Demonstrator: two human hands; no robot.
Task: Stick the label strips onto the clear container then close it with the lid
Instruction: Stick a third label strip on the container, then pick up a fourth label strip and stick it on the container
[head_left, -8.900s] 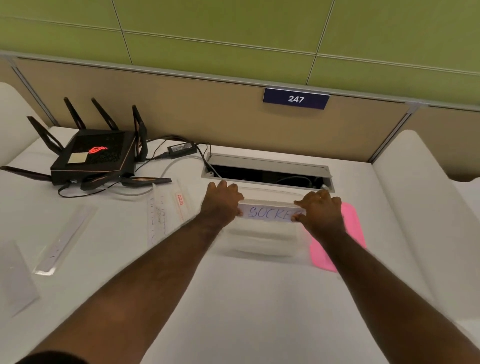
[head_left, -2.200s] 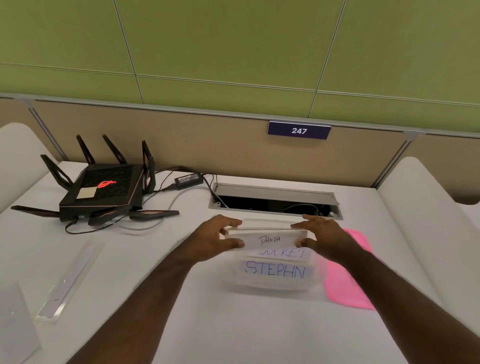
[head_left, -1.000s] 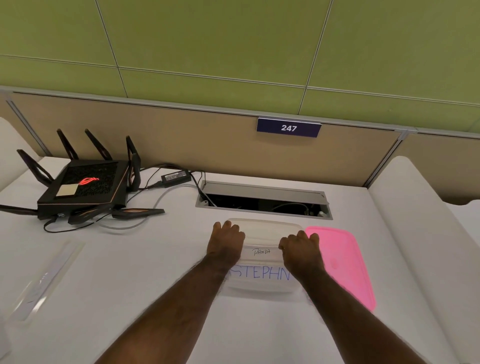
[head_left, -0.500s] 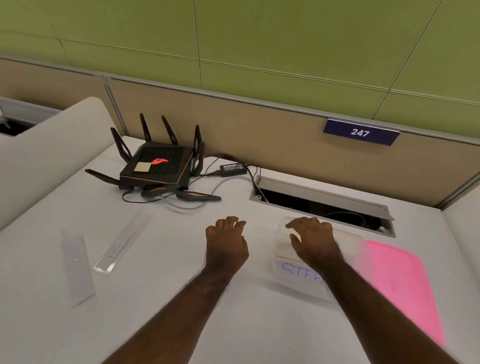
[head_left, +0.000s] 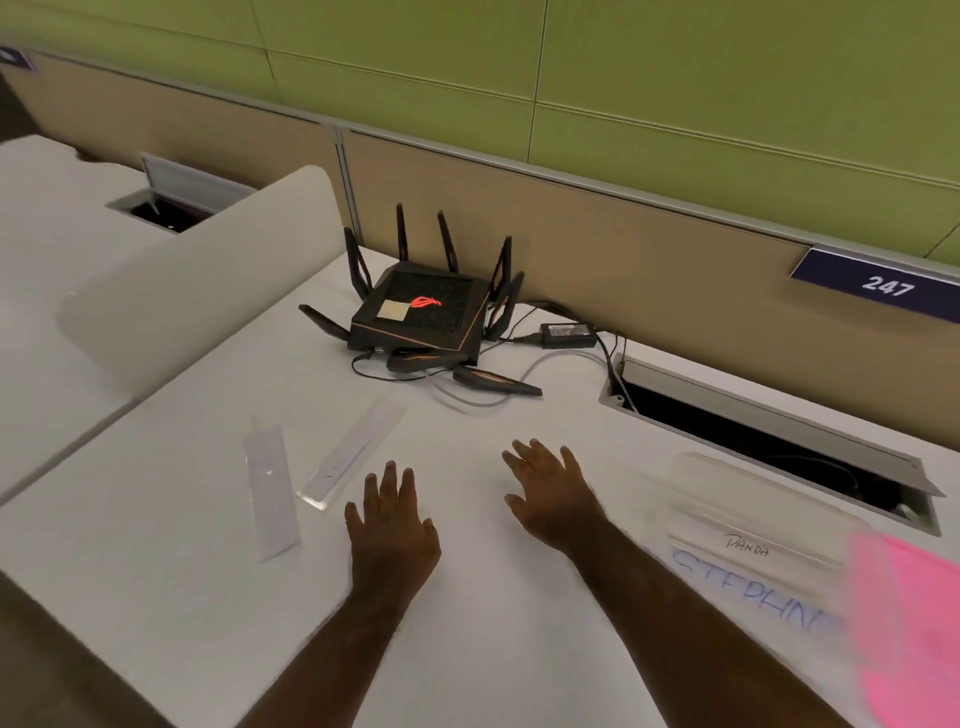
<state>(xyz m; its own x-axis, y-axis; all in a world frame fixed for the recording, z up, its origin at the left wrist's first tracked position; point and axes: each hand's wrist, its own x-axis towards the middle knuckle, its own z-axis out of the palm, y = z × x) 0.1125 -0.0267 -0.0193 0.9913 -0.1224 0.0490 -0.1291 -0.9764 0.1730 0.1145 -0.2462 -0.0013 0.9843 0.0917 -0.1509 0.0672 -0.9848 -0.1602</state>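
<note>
The clear container stands at the right of the white table, with label strips reading PANDA and STEPHN stuck on its near side. The pink lid lies flat just right of it. Two label strips lie on the table to the left: one nearer me and one angled behind it. My left hand hovers open a little right of those strips, holding nothing. My right hand is open with spread fingers, between the left hand and the container, touching neither.
A black router with antennas, cables and a power adapter sits at the back. An open cable tray lies behind the container. A white curved divider bounds the table on the left; a tan partition runs along the back.
Both hands left the container and moved left over the table toward the loose strips. The view swung left, so the container and lid now sit at the right edge.
</note>
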